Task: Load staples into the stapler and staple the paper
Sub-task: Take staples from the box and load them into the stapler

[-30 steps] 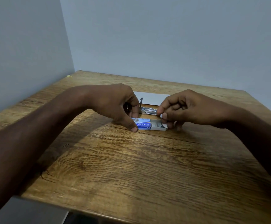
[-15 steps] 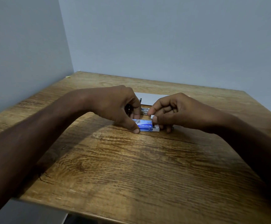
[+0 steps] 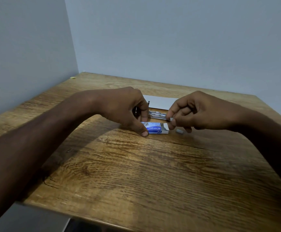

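Observation:
My left hand (image 3: 126, 109) presses the blue staple box (image 3: 154, 128) flat on the wooden table (image 3: 136, 173), thumb at its near left corner. The box's right end stands open. My right hand (image 3: 198, 111) hovers just right of it, thumb and forefinger pinched on a small pale strip of staples (image 3: 169, 118). A pale end piece (image 3: 180, 130) shows under those fingers; whether it belongs to the box's inner tray I cannot tell. Behind the box lies the opened metal stapler (image 3: 156, 114), partly hidden by my hands. The white paper (image 3: 159, 101) lies beyond it.
A loose staple (image 3: 69, 150) lies on the table near my left forearm. A small yellow scrap (image 3: 73, 77) sits at the far left corner by the walls. The table's near edge runs below my arms.
The box's inner tray went in under my right hand's push, then that hand drew back to the right and rose with a small strip pinched. My left hand stayed on the box.

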